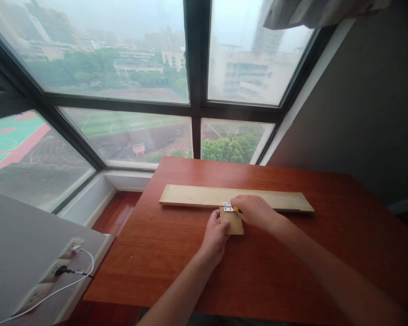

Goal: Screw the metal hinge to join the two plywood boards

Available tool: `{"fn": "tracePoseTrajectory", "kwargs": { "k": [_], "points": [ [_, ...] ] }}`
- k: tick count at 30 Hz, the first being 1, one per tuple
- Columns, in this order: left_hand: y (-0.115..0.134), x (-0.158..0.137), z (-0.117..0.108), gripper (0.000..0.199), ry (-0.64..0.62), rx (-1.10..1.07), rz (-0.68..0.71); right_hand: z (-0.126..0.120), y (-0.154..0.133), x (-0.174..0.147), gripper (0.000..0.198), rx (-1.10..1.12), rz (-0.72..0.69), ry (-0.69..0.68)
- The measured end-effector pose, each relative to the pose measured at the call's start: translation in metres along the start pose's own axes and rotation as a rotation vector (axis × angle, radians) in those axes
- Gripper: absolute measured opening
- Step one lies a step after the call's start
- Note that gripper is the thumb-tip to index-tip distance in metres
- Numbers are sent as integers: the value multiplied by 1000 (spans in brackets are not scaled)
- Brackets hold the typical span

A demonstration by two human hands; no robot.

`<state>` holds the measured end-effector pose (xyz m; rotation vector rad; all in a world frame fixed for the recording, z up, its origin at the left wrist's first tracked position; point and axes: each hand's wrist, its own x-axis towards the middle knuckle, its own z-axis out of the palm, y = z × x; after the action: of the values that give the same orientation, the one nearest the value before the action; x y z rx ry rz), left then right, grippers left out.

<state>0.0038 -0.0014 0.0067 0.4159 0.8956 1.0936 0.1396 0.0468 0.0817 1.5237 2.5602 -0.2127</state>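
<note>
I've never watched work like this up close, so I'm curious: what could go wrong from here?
The small wooden piece is gripped by the left hand, so it might twist if pushed.

The yellow item in the right hand is close to the metal hinge; a slip could nudge the hinge askew or catch the left hand.

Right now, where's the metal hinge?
In the head view, just right of centre, the metal hinge is on the far end of the small board, between left hand and right hand, by the long board.
</note>
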Motion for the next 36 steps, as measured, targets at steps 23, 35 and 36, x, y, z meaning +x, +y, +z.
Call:
{"fn": "tracePoseTrajectory", "kwargs": {
  "k": [23,35,36],
  "points": [
    [2,-1,3,43,32,43,-12,-92,28,-48,32,159,289,769],
    [2,-1,3,41,26,29,3,-69,25,-35,26,434,230,1094],
    [2,-1,3,41,26,30,4,-68,24,-34,26,450,225,1093]
  ]
}}
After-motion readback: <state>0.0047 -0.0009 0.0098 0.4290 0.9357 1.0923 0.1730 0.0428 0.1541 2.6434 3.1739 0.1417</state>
